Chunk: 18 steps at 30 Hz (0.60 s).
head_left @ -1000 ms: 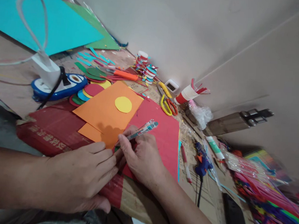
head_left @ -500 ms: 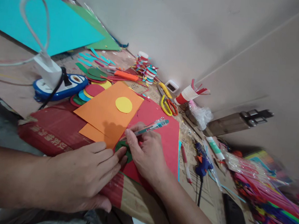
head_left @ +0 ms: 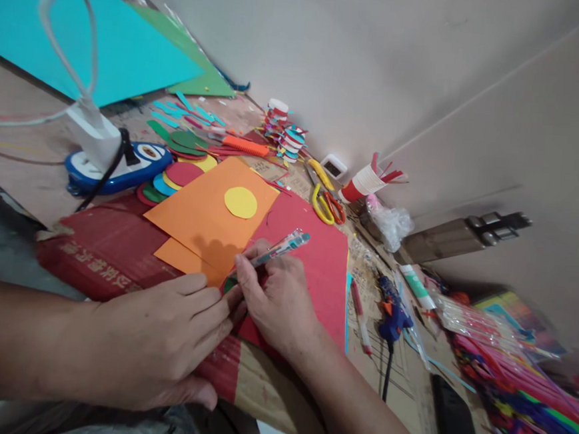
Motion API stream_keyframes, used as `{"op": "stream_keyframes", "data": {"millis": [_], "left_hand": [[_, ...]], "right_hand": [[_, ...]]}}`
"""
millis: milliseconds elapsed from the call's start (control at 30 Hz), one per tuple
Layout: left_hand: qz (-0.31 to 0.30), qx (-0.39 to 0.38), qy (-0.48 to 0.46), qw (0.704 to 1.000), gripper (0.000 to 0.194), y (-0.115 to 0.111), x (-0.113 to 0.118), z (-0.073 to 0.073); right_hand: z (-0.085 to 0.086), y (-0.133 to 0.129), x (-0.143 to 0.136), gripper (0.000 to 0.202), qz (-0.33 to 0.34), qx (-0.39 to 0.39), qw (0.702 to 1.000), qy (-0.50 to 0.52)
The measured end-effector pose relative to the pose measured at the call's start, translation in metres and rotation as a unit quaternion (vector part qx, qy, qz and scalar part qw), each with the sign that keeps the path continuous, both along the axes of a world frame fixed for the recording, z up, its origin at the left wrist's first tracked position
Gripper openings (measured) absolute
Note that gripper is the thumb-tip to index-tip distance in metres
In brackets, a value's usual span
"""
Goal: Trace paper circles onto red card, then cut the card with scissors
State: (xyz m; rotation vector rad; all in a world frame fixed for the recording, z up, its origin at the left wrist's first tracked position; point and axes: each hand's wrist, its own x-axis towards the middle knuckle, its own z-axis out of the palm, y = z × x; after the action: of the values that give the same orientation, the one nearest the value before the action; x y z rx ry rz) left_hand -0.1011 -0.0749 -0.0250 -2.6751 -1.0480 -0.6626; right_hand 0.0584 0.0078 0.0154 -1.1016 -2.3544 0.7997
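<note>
Right hand (head_left: 280, 300), pinching pen (head_left: 279, 248), slid toward left hand (head_left: 152, 343), fingers outstretched; green disc (head_left: 230, 283) at fingertips more covered; pen work seems unfinished.

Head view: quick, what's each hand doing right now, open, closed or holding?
Left hand: open, thumb apart, fingers beside the green piece.
Right hand: closed, holding the pen.
</note>
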Motion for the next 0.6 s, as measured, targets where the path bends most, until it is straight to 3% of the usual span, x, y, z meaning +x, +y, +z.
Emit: {"op": "stream_keyframes", "data": {"millis": [467,600], "left_hand": [[0.003,-0.009,0.01,1.0,0.065,-0.002,-0.001,-0.004],[-0.003,-0.032,-0.005,0.999,0.065,0.0,-0.003,0.007]], "right_hand": [[0.016,-0.003,0.02,0.024,-0.087,-0.009,0.991,0.104],[0.016,-0.01,0.033,0.026,-0.108,-0.006,0.988,0.109]]}}
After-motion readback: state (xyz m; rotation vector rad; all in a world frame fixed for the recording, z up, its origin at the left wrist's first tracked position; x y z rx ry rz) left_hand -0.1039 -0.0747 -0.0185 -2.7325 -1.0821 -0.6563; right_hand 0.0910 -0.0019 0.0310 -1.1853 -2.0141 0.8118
